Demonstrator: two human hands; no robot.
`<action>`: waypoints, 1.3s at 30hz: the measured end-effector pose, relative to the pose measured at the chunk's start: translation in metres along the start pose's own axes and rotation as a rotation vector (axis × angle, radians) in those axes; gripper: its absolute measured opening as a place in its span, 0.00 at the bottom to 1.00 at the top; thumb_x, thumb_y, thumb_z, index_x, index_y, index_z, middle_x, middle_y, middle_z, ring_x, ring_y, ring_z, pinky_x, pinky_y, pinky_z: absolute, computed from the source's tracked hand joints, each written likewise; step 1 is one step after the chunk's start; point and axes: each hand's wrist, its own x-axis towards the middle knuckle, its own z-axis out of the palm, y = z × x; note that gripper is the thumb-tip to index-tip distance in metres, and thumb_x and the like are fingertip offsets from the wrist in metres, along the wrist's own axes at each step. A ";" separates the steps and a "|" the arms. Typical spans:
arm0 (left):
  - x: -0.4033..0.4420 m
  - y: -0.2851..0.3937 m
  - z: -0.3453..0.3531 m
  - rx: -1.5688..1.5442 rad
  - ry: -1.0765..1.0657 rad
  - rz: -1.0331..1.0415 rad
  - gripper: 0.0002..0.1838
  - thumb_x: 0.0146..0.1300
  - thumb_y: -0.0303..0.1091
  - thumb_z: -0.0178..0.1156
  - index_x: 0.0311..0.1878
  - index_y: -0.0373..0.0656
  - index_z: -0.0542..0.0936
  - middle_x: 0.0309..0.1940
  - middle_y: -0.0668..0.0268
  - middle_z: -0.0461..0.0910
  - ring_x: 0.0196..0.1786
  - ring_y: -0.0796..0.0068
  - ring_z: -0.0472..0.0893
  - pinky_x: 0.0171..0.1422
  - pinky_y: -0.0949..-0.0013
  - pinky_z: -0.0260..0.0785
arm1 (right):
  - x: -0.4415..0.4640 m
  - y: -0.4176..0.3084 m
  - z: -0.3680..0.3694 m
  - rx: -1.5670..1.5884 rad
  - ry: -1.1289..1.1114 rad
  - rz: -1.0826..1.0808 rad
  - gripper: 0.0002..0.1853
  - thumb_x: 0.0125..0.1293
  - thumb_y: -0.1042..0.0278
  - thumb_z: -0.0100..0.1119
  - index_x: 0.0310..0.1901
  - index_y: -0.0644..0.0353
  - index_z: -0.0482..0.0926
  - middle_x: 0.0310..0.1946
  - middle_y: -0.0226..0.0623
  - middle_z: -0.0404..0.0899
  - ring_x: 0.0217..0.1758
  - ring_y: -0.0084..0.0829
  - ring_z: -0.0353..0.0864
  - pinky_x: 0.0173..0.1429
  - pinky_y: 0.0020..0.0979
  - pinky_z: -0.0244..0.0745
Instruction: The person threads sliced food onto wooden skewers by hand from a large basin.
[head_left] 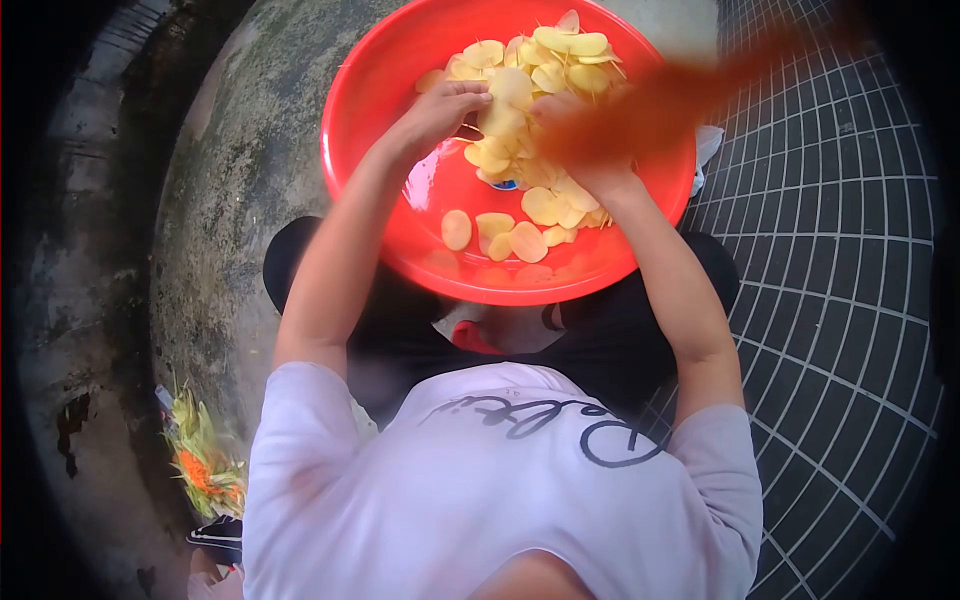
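Observation:
A wide red plastic basin (362, 120) sits in front of me, between my knees. Many thin, pale yellow potato slices (585, 78) are heaped at its far side, with thin stick-like ends poking out among them. My left hand (448, 108) is closed, thumb and fingers pinching the edge of a stack of potato slices (508, 105) above the basin. On the stack's other side, my right hand (600, 175) is closed against the slices, its fingers partly covered by an orange-brown blur. Loose slices (495, 232) lie on the basin's near floor.
An orange-brown smear (690, 95) covers part of the view at upper right. Dark tiled ground (830, 250) lies to the right, stained concrete (225, 230) to the left. Green and orange scraps (203, 460) lie at lower left. A white plastic bag (708, 150) shows beside the basin.

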 end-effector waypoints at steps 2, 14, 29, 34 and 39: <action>0.000 0.000 0.000 -0.002 -0.001 -0.015 0.16 0.75 0.37 0.53 0.58 0.38 0.79 0.47 0.66 0.82 0.46 0.76 0.82 0.57 0.68 0.77 | -0.001 -0.001 0.001 -0.001 0.007 0.011 0.04 0.65 0.70 0.60 0.39 0.55 0.83 0.36 0.36 0.83 0.36 0.43 0.84 0.39 0.41 0.79; 0.001 -0.001 -0.002 -0.131 -0.038 -0.014 0.15 0.74 0.38 0.53 0.55 0.39 0.80 0.46 0.66 0.83 0.48 0.75 0.82 0.57 0.67 0.75 | 0.003 0.007 0.005 0.004 0.040 0.016 0.02 0.65 0.71 0.59 0.38 0.55 0.81 0.34 0.35 0.81 0.37 0.41 0.83 0.39 0.41 0.78; 0.007 -0.006 0.005 -0.052 0.022 -0.013 0.15 0.77 0.39 0.51 0.56 0.40 0.78 0.50 0.66 0.80 0.52 0.74 0.81 0.62 0.65 0.74 | 0.005 -0.001 -0.002 -0.083 -0.059 0.106 0.06 0.67 0.70 0.57 0.41 0.51 0.83 0.35 0.36 0.81 0.38 0.43 0.84 0.40 0.43 0.78; 0.005 -0.004 0.004 -0.070 0.002 -0.025 0.16 0.77 0.40 0.50 0.57 0.39 0.77 0.50 0.65 0.80 0.53 0.73 0.81 0.64 0.65 0.74 | 0.007 -0.001 -0.003 -0.054 -0.074 0.109 0.07 0.66 0.70 0.58 0.43 0.50 0.84 0.35 0.37 0.82 0.38 0.43 0.84 0.40 0.43 0.78; 0.007 -0.006 0.000 -0.078 -0.025 -0.011 0.17 0.77 0.41 0.51 0.58 0.38 0.76 0.50 0.65 0.80 0.53 0.74 0.81 0.64 0.65 0.73 | 0.008 0.000 -0.006 -0.027 -0.069 0.102 0.07 0.66 0.70 0.59 0.43 0.50 0.84 0.35 0.37 0.81 0.38 0.43 0.83 0.40 0.43 0.77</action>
